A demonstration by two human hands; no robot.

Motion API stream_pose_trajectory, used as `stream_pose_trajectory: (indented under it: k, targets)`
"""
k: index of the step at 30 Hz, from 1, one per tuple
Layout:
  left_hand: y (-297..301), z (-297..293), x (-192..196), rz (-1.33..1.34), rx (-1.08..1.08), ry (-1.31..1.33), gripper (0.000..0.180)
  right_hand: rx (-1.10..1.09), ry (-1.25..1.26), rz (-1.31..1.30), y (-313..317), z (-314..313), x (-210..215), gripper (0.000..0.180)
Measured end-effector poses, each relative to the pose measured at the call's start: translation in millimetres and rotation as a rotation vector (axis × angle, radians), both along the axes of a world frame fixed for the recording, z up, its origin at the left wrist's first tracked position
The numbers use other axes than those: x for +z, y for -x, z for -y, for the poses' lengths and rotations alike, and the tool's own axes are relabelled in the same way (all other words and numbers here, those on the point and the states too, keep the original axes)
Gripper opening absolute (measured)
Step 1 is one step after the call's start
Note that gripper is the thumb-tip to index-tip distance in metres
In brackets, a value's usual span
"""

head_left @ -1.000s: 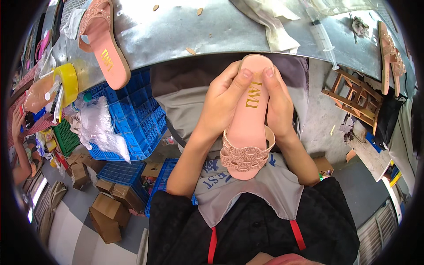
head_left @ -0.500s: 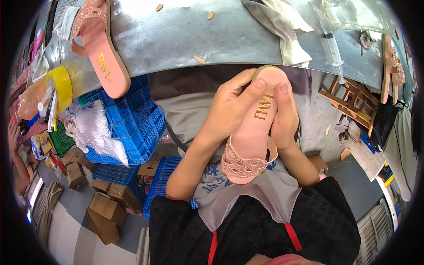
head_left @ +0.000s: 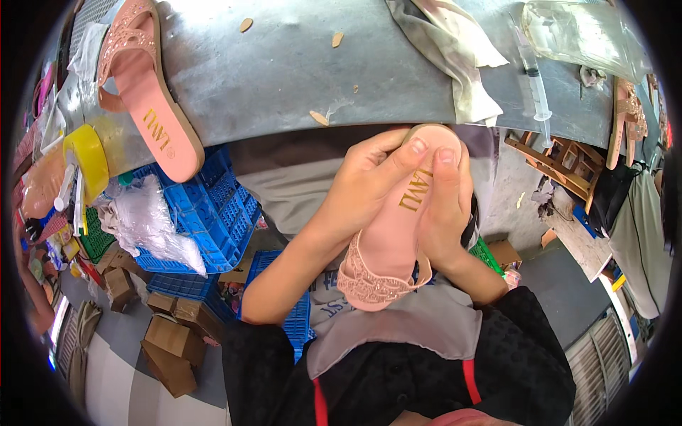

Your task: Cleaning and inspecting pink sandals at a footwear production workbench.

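Head view: left hand [head_left: 361, 183] and right hand [head_left: 445, 206] wrap firmly the heel end of pink sandal [head_left: 389, 238], thumbs above, seemingly for steadiness.

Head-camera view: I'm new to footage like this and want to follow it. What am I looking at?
There's no machine here, just a person's bare hands. The camera sits on their head, looking down; its fisheye lens bends straight edges. The left hand and right hand share a grip on one pink sandal, thumbs on the insole near the heel, its decorated strap toward the body. Beyond, on the metal table, lie a second sandal, a pale cloth, a syringe and small tan scraps.
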State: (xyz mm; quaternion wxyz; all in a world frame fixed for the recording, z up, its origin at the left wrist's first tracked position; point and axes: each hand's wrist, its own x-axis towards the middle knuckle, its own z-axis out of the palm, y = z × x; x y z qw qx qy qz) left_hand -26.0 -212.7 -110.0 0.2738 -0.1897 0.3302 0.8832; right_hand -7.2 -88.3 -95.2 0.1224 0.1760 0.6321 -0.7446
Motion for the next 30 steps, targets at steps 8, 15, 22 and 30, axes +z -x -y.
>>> stream_pose_trajectory:
  k: [8,15,22,30]
  targets:
    - [15,16,17,0.221,-0.116,-0.130,0.037,-0.171,0.118,0.196,5,19,27,0.028]
    - [10,16,10,0.158,-0.194,-0.043,0.037,-0.129,0.015,0.122,-8,15,17,0.037]
    - [-2,-6,-13,-0.030,0.029,-0.061,0.037,0.043,-0.031,0.061,13,-10,5,0.033]
    - [-9,19,37,-0.535,0.118,0.078,0.043,0.424,0.204,-0.186,13,-29,42,0.047]
